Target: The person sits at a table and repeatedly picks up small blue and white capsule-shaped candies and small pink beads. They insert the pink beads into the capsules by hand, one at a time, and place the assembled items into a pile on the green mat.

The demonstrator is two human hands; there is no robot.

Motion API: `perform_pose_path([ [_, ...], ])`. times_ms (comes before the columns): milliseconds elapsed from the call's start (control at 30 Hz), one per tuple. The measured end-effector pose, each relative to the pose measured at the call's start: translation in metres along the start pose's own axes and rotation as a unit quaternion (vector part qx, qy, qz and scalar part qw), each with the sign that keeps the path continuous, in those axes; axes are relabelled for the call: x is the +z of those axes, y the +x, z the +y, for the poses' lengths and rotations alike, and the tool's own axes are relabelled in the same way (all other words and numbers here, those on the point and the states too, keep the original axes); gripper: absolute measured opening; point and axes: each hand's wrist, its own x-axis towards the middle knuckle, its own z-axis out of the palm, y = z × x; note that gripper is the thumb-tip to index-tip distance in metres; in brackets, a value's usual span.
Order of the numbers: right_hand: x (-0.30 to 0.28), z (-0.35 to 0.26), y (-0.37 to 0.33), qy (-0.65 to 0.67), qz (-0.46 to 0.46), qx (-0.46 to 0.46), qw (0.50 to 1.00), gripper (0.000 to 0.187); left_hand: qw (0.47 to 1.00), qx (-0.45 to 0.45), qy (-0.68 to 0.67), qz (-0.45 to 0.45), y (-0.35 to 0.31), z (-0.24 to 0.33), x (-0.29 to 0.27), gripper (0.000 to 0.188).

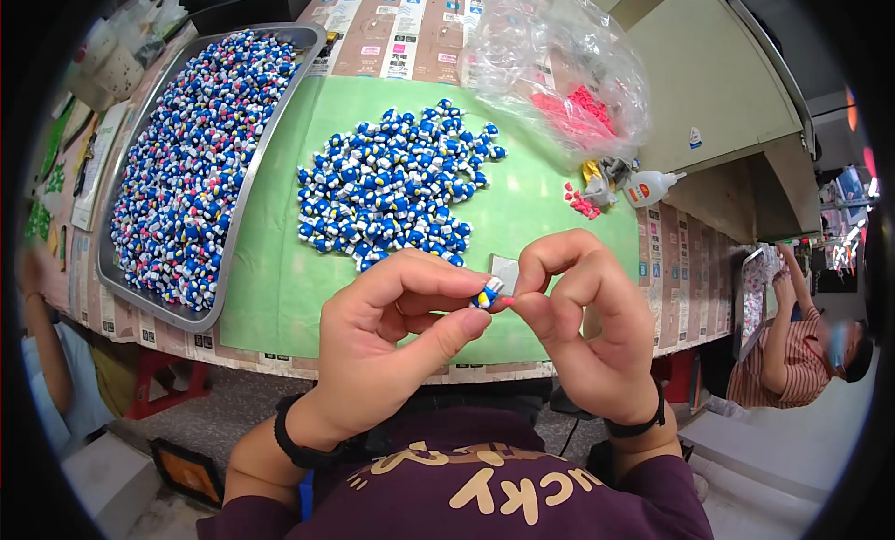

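Between the thumb and fingers of my left hand (401, 321) is a small blue, white and yellow plastic figurine (486, 295). My right hand (592, 326) pinches a tiny pink piece (508, 300) right beside the figurine; whether the two touch is too small to tell. Behind my fingertips, partly covered by them, lies a small pale square pad (504, 270). A loose pile of like figurines (387, 186) spreads over the green sheet (280, 298) just beyond my hands.
At left stands a metal tray (224, 288) full of figurines, many showing pink bits. Far right, a clear plastic bag (503, 46) holds pink pieces; near it are loose pink pieces (583, 203) and a white nozzle bottle (650, 187). Other people sit at both sides.
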Motion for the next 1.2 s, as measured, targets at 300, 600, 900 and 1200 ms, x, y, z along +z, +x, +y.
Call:
perform_pose_path([
  [300, 0.007, 0.006, -0.008, -0.058, -0.009, -0.038, 0.998, 0.029, 0.973, 0.133, 0.191, -0.003, 0.000, -0.003, 0.002, 0.020],
  [600, -0.015, 0.019, -0.004, -0.016, 0.059, -0.003, 0.998, 0.032, 0.908, 0.240, 0.344, 0.011, -0.005, 0.015, -0.034, 0.022],
  [900, -0.076, 0.066, -0.035, -0.259, -0.017, 0.156, 0.953, 0.014, 0.769, 0.104, 0.522, 0.354, -0.029, 0.061, -0.156, 0.015],
  [1200, -0.056, 0.072, -0.032, -0.388, -0.049, 0.087, 0.916, 0.014, 0.848, 0.009, 0.531, -0.001, -0.009, 0.019, -0.051, 0.025],
])
